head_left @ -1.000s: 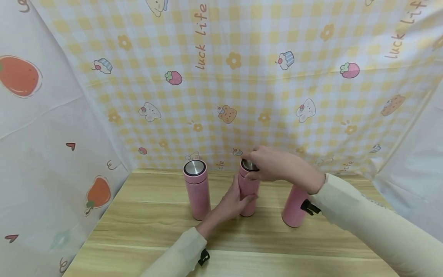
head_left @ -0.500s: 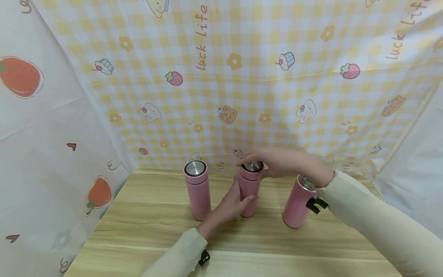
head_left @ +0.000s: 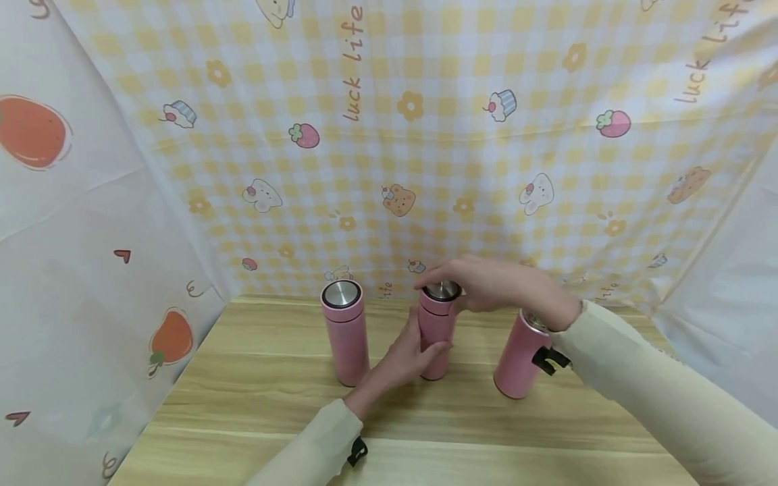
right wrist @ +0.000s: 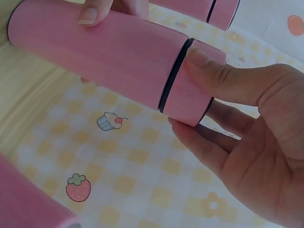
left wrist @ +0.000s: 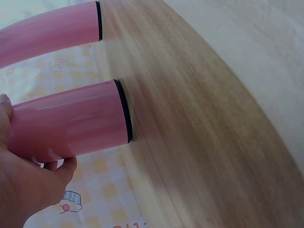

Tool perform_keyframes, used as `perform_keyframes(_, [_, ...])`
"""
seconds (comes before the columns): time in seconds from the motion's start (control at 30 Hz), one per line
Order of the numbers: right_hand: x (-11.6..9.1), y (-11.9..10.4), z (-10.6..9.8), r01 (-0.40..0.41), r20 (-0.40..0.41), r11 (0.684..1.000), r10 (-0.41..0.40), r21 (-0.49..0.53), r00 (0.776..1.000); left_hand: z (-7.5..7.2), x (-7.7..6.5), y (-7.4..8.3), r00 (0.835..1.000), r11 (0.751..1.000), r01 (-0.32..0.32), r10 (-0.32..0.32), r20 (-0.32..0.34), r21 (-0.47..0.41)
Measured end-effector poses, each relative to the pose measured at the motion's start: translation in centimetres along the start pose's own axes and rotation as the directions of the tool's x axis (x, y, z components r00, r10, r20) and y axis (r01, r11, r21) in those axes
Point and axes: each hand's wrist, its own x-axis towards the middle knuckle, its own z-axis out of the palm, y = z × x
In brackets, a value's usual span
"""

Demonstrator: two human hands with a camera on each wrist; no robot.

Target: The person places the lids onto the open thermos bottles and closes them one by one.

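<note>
The middle pink thermos flask [head_left: 435, 331] stands upright on the table. My left hand [head_left: 406, 356] grips its lower body, with the thumb on the near side. In the right wrist view, the thumb and fingers of my right hand [right wrist: 266, 128] hold the pink lid [right wrist: 195, 83] from opposite sides. The lid sits on the flask above a dark seam, and its top is silver with a black ring. Another flask [head_left: 349, 344], with its lid on, stands to the left. On the right, a third flask [head_left: 515, 361] shows a bare metal neck, partly hidden by my right wrist.
The wooden table [head_left: 255, 398] ends behind the flasks at a yellow-and-white checked cloth [head_left: 340, 169]. White printed cloth [head_left: 73, 290] hangs along the left side. My right forearm [head_left: 644, 385] reaches across the right part of the table.
My right hand has turned about the lid and its fingers have shifted round it, so more of the silver top shows. The left hand keeps its place on the flask.
</note>
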Motion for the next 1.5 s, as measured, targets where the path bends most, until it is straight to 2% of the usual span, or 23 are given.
perform_keyframes(0.4, [0.3,-0.4,0.1,-0.062,-0.010,0.998,0.061,-0.028,0.998,-0.1,0.0,0.0,0.999,0.999,0.036,-0.036,0.000,-0.009])
perform_keyframes(0.73, [0.4,-0.8,0.8,-0.067,-0.098,0.992,0.056,-0.104,0.994,-0.1,-0.1,0.1,0.999,0.999,0.044,-0.044,-0.001,-0.022])
perform_keyframes(0.93, [0.6,-1.5,1.1,-0.136,-0.129,0.968,0.110,-0.213,0.986,-0.1,-0.1,0.3,0.998,0.998,0.056,-0.055,0.003,-0.022])
perform_keyframes(1.17, [0.6,-2.0,1.5,-0.212,-0.181,0.939,0.166,-0.272,0.969,-0.1,0.0,0.3,1.000,0.999,0.021,-0.021,0.010,-0.028])
perform_keyframes(1.27, [0.6,-1.8,1.7,-0.199,-0.197,0.939,0.147,-0.280,0.969,-0.1,0.1,0.2,1.000,1.000,0.012,-0.011,0.014,-0.028])
perform_keyframes(1.5, [0.0,-0.3,1.8,-0.095,-0.184,0.975,0.058,-0.199,0.981,0.1,0.1,-0.1,1.000,0.999,0.011,-0.011,0.012,-0.039])
